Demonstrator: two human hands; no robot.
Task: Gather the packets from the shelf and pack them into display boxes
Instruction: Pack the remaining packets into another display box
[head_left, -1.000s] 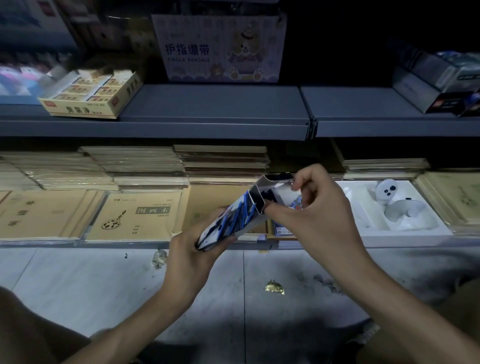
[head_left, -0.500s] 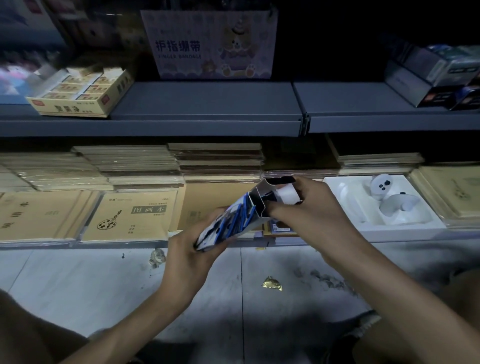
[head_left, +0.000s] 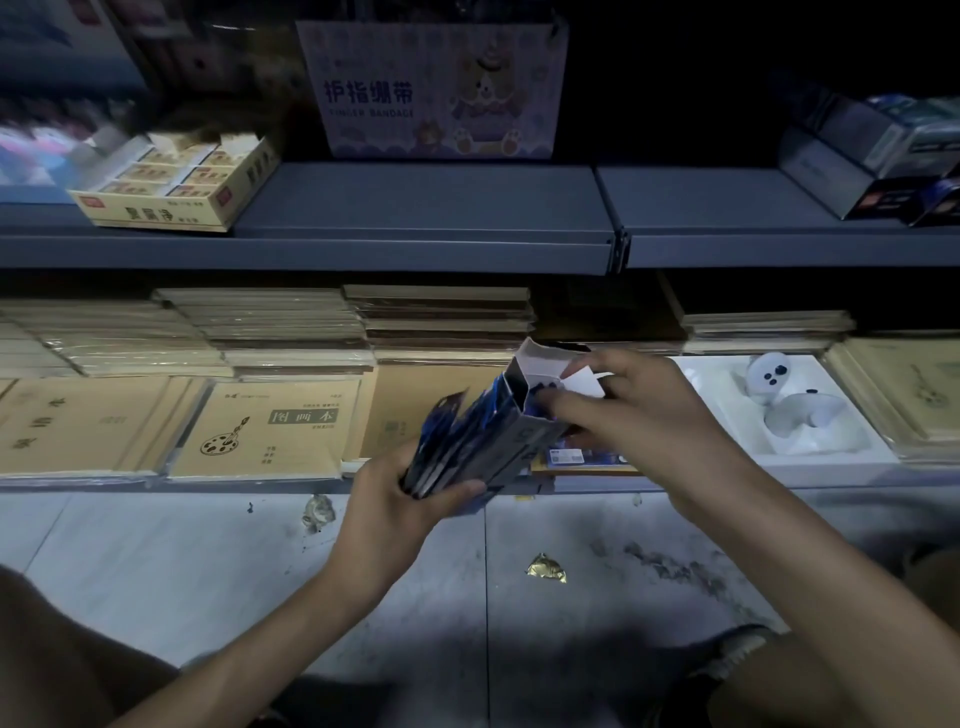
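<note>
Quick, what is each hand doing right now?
Left hand: closed, gripping the blue packets together with the lower end of the box.
Right hand: closed, pinching the box's open top end.

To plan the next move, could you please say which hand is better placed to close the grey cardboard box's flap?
Right: the right hand pinches the white flap of the grey cardboard box; the left hand grips that box and blue packets.

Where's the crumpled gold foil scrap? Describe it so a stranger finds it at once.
Start at the pale grey tiled floor below the shelf of brown notebooks. Just right of its dark joint lies the crumpled gold foil scrap. It shines yellow, unlike the duller greyish scrap nearer the shelf edge.
</note>
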